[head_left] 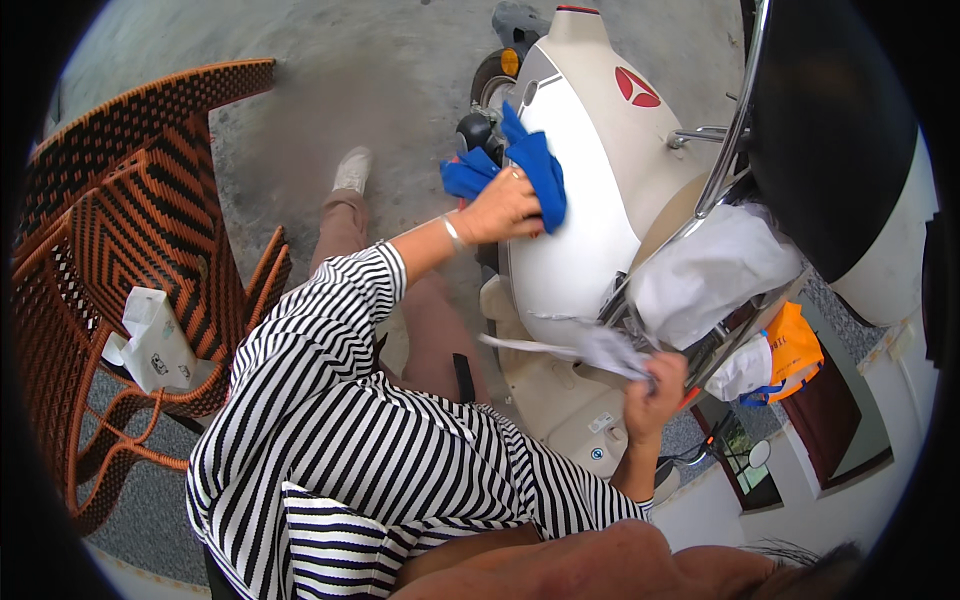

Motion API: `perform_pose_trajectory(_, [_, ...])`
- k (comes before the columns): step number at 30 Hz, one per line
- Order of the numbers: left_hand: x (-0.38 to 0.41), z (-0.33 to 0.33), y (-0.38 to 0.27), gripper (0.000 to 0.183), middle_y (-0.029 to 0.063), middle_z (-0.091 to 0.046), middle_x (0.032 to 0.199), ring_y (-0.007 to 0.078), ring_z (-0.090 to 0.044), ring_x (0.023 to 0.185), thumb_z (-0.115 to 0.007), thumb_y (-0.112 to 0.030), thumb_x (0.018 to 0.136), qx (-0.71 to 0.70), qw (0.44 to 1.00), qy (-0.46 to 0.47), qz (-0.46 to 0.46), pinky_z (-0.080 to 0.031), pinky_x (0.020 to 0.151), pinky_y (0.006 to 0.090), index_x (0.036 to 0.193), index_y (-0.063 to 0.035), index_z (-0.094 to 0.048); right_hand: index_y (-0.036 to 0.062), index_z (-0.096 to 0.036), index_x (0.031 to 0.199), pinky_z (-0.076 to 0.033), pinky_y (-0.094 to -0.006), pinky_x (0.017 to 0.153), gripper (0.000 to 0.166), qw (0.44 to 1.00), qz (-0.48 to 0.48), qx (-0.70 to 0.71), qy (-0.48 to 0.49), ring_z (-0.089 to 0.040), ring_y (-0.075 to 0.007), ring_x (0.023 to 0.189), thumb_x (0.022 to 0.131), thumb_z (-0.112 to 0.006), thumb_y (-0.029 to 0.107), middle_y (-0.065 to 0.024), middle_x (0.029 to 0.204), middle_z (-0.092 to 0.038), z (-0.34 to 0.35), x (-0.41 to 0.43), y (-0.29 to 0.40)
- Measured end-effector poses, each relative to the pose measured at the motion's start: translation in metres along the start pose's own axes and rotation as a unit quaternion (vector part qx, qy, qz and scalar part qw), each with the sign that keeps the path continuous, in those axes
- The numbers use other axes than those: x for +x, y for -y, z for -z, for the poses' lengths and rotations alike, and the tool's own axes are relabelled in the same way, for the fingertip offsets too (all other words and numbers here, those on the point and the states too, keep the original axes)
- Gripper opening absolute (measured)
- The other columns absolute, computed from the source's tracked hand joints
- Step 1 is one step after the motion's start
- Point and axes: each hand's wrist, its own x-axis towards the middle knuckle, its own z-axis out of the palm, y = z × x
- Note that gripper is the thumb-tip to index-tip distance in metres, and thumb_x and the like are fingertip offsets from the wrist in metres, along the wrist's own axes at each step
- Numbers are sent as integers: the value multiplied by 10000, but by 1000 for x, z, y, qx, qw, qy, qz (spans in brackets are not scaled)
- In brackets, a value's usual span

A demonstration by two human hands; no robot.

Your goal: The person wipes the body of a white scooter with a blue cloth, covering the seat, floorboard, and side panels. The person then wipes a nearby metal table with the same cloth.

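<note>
A white and beige motor scooter point(577, 180) with a red emblem stands in front of me. My left hand point(501, 210), with a bracelet and a ring, grips a bunched blue cloth point(541, 169). The cloth lies against the edge of the scooter's white body panel. My right hand point(657, 394) is lower, close to the scooter's beige footboard point(555, 405). It is closed around a crumpled white item point(611, 351) with a strip trailing left; motion blur hides what it is. Beside it, a white plastic bag point(709, 277) sits under a chrome bar point(739, 135).
A brown and black woven chair point(142, 247) stands at left, with a white tissue pack point(159, 345) on it. An orange and white bag point(795, 352) is beyond the scooter at right. The scooter's wheel point(493, 84) rests on the concrete floor point(300, 97). Large black surface point(825, 135) at upper right.
</note>
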Motion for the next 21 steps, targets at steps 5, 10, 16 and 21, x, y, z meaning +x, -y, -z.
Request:
perform_pose_trajectory(5, [60, -42, -29, 275, 119, -502, 990, 341, -437, 1066, -671, -419, 732, 53, 990, 3, -128, -257, 998, 518, 838, -175, -598, -28, -549, 1049, -436, -374, 862, 276, 902, -216, 39, -371, -545, -227, 967, 860, -560, 173, -130, 1030, -562, -57, -37, -69])
perform_pose_trajectory(10, [98, -29, 11, 390, 209, -509, 1140, 402, -408, 1149, -583, -334, 787, 86, 965, -194, 153, -249, 1047, 516, 956, 17, -591, -66, -546, 1017, -489, -352, 748, 347, 921, -216, 65, -318, -589, -202, 861, 919, -468, 257, -141, 1008, -588, -96, -35, -102])
perform_pose_trajectory(16, [26, -80, -35, 392, 253, -500, 1184, 433, -381, 1201, -607, -290, 760, 110, 984, -110, 85, -208, 1091, 524, 980, 34, -592, -81, -521, 1132, -407, -422, 901, 421, 922, -211, 49, -321, -532, -316, 1018, 947, -419, 283, -205, 1129, -544, -101, -23, -91])
perform_pose_trajectory(21, [13, -102, -86, 246, 120, -526, 944, 302, -477, 1006, -637, -266, 714, 90, 996, -5, -26, -281, 1036, 509, 840, -65, -572, -91, -538, 1104, -402, -412, 923, 432, 919, -205, 97, -322, -542, -326, 981, 954, -392, 287, -202, 1121, -576, -106, -25, -95])
